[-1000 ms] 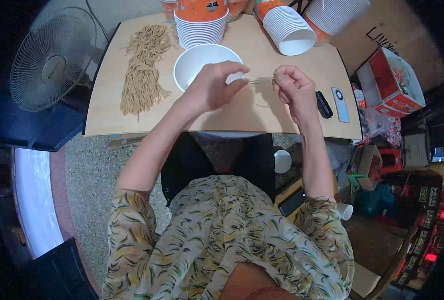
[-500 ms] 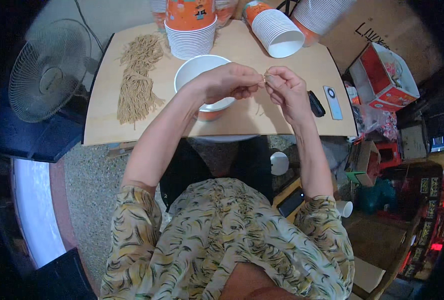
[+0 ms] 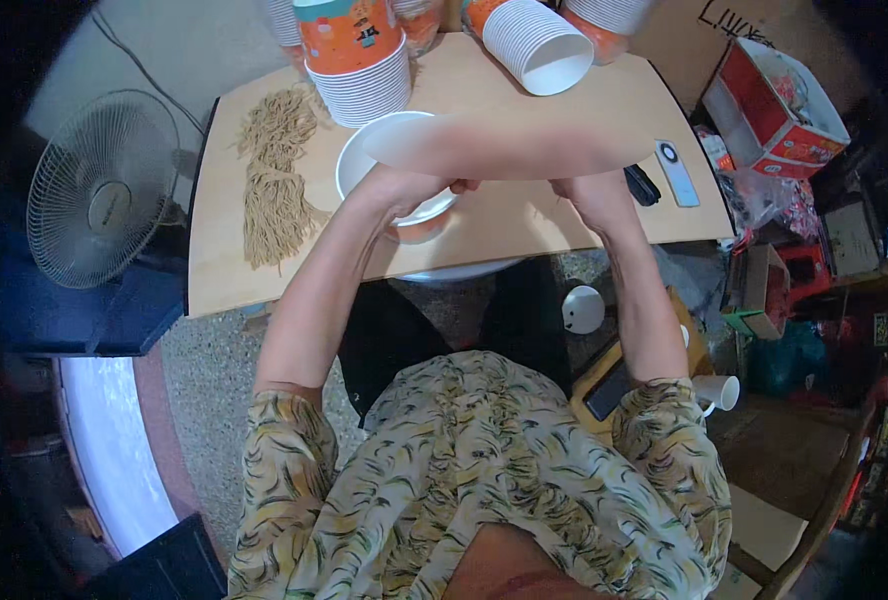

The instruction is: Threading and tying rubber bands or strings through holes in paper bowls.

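My left hand (image 3: 409, 190) and my right hand (image 3: 594, 198) are raised over the near middle of a wooden table (image 3: 524, 220). A pale, motion-blurred strip (image 3: 504, 148) spans between them and hides the fingertips; both hands seem closed on its ends. What the strip is cannot be told. A white bowl (image 3: 356, 165) sits under and behind my left hand. A bundle of tan strands (image 3: 274, 195) lies on the left of the table.
An upright stack of orange and white paper cups (image 3: 359, 70) stands behind the bowl, and a tipped stack (image 3: 539, 45) lies further right. A light remote (image 3: 676, 172) and a black object (image 3: 644, 185) lie at the right. A fan (image 3: 99, 200) stands left, a red box (image 3: 779, 105) right.
Both hands have drawn apart and nearer the table's front edge. The thin strand pinched between them earlier now shows as a wide blurred strip across both hands.
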`<action>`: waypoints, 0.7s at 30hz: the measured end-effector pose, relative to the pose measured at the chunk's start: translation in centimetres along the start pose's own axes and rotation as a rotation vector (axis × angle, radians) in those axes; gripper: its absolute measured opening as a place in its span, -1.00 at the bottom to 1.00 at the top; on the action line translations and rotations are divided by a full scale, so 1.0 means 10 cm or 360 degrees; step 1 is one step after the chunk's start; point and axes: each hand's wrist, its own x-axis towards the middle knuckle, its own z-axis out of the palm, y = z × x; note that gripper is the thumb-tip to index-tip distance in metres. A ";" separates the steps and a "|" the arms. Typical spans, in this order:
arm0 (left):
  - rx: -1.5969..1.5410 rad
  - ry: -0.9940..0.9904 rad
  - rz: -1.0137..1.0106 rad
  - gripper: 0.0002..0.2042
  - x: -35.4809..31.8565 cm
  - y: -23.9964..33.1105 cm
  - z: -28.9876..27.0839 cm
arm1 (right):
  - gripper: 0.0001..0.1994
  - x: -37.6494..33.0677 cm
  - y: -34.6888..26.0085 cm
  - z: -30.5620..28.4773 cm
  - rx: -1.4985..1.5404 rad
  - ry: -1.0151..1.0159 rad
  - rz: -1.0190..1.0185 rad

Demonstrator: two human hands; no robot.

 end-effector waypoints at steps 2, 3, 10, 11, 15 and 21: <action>0.0045 0.0001 -0.0005 -0.75 0.01 0.01 0.03 | -0.83 0.00 0.04 -0.03 -0.0014 -0.0003 -0.0063; -0.0036 0.0028 -0.0068 -0.73 0.01 0.02 0.06 | -0.85 0.00 0.08 -0.03 0.0001 0.0016 -0.0159; -0.0313 -0.0370 -0.0224 -0.68 0.10 0.03 -0.03 | -0.84 -0.11 -0.05 -0.16 -0.0400 -0.0042 -0.0250; -0.0293 -0.0378 -0.0238 -0.68 0.09 0.01 -0.06 | -0.84 -0.11 -0.08 -0.17 -0.0381 -0.0026 -0.0255; -0.0287 -0.0323 -0.0123 -0.74 0.05 -0.01 -0.03 | -0.85 -0.09 -0.04 -0.20 -0.0319 -0.0026 -0.0206; 0.0001 -0.0036 0.0082 -0.79 -0.02 -0.07 0.06 | -0.81 -0.07 0.10 -0.15 0.0141 -0.0066 -0.0201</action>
